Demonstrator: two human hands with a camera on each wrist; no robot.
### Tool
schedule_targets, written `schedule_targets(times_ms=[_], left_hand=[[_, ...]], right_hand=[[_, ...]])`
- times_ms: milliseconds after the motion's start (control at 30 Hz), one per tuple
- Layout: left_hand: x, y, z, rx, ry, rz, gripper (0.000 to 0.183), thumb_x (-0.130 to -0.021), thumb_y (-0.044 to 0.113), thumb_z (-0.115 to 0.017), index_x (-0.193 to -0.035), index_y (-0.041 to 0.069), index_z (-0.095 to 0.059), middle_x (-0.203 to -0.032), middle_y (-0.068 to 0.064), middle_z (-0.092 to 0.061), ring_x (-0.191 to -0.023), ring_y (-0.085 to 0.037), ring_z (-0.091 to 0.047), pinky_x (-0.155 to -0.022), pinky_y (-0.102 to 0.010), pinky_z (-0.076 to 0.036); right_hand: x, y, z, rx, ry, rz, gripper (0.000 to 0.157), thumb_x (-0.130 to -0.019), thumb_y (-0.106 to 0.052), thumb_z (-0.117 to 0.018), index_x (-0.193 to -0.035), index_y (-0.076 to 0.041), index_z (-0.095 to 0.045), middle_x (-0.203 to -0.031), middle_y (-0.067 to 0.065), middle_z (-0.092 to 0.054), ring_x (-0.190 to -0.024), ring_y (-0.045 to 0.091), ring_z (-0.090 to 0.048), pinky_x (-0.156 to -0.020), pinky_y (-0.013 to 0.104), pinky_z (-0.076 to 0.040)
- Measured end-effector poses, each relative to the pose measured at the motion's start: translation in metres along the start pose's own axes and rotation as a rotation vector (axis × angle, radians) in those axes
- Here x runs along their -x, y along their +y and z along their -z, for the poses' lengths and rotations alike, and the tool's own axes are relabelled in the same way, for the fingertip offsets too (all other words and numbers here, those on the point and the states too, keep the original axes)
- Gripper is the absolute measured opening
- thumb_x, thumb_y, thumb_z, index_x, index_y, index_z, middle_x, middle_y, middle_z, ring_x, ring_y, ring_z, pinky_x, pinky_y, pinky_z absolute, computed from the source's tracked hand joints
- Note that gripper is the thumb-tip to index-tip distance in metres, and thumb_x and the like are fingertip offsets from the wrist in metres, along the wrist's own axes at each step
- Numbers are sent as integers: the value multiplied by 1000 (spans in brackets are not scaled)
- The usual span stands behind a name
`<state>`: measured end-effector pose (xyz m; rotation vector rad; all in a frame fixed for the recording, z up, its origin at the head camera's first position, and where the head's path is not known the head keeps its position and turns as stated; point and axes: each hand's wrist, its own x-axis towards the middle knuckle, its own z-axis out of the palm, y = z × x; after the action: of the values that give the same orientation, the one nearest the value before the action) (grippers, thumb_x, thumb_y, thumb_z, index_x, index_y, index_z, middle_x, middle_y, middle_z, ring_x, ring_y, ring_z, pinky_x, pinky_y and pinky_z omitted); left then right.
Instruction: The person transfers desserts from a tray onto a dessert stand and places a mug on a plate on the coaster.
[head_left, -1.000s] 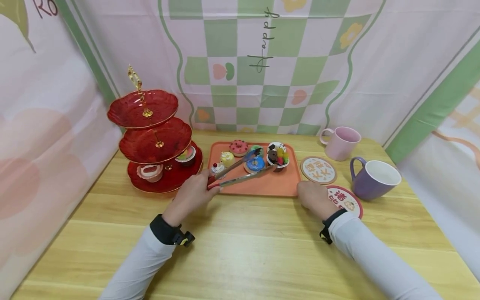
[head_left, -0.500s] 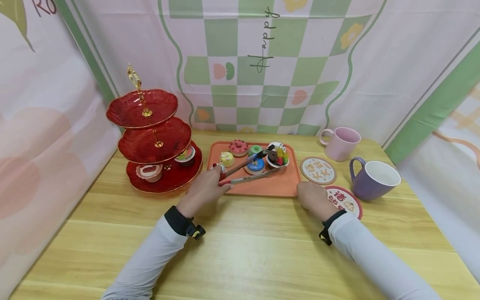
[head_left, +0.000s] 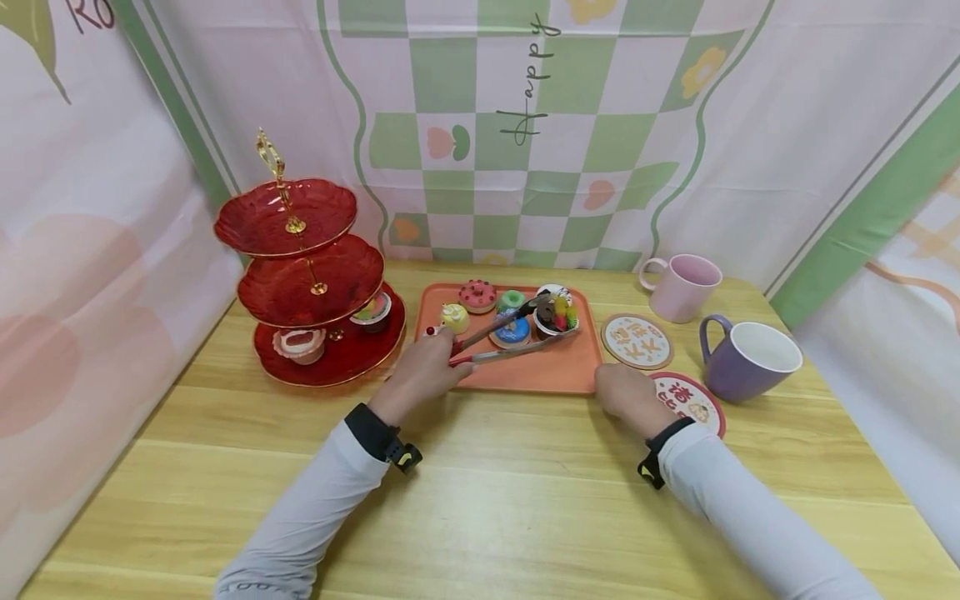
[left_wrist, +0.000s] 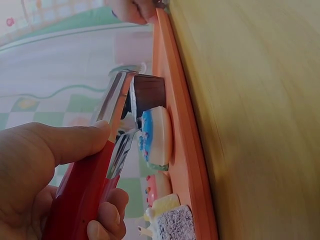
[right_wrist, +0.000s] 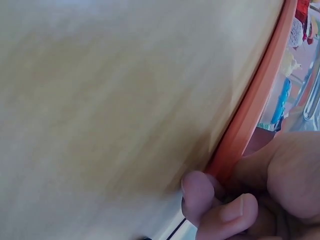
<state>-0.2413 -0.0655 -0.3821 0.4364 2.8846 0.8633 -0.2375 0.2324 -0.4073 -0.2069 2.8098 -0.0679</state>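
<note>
Left hand (head_left: pixel 423 372) is gripping red-handled tongs (left_wrist: pixel 82 192) and nudging them right, so they're pretty much straddling the fruit-topped cupcake (head_left: pixel 561 315) near the right edge of the orange tray (head_left: pixel 532 377), right hand (head_left: pixel 626 397) pinching its near corner.

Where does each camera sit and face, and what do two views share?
Head: worn there, facing forward and down at pale wooden table; left grip, right grip, light-grey sleeves show.
Left wrist: worn there, looking along red-handled metal tongs; left grip near, right grip beyond.
Right wrist: worn there, facing table and rectangular orange tray; right grip shows.
Wrist views share the tray and round blue-topped doughnut.
</note>
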Motion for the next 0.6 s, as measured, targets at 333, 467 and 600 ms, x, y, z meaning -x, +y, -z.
schedule_targets(times_ms=[333,467,600], left_hand=[[-6,2,-5,-15,8,-7,36,-82,35,-71,-94,7,-52,-70,-6,-53,-57,-20,-49,-49,-28,-37],[-8,4,-7,-30,2,-3,37,-83,36,-71,-96,7,-52,-70,-6,-52,-58,-20,-49,-49,-27,-36],[-11,6,-8,-28,-4,-4,37,-83,34,-71,-96,7,-52,-69,-7,-51,-58,-20,-48,-49,-27,-35]], right_hand=[[-8,10,2,-69,-29,90,24,-93,-10,-43,-77,-2,-58,-77,11,-56,-67,24,-52,-64,39,-44],[-10,11,1,-58,-30,116,26,-94,-9,-42,-77,-1,-59,-75,10,-55,-64,23,-51,-62,37,-44],[-11,10,0,-63,-38,102,26,-95,-9,-41,-79,0,-59,-76,11,-55,-64,23,-51,-61,35,-44]])
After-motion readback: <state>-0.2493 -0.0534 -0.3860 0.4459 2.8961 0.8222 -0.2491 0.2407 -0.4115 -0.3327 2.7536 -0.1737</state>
